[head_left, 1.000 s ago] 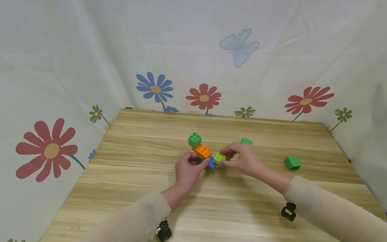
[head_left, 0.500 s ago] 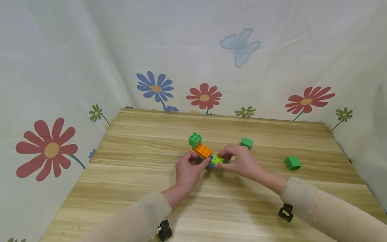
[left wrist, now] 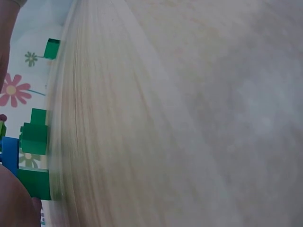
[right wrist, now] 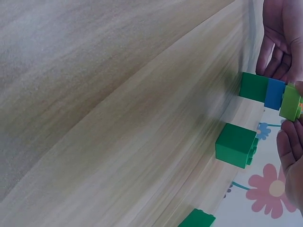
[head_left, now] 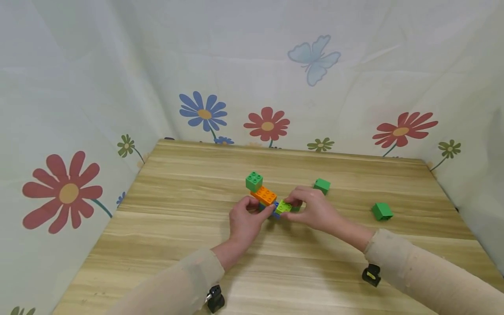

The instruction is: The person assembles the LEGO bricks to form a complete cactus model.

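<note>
In the head view my left hand (head_left: 246,221) grips a small stack of building bricks by its blue brick (head_left: 276,213). An orange brick (head_left: 264,195) and a green brick (head_left: 254,181) rise step by step at the stack's far left. Between thumb and fingers, my right hand (head_left: 313,210) pinches a lime green brick (head_left: 283,207) at the blue brick's right end. The right wrist view has the lime brick (right wrist: 290,101) against the blue brick (right wrist: 274,94), above a green brick (right wrist: 253,87) on the table; whether it is pressed fully on, I cannot tell.
Two loose green bricks lie on the wooden table (head_left: 189,197): one green brick (head_left: 322,186) behind my right hand, another green brick (head_left: 382,211) farther right. A flower-printed curtain (head_left: 220,57) borders the table's back and sides.
The lime brick has moved left and slightly nearer, over the blue brick's end, with my right hand. The green brick behind that hand shows more fully. My left hand stays nearly in place.
</note>
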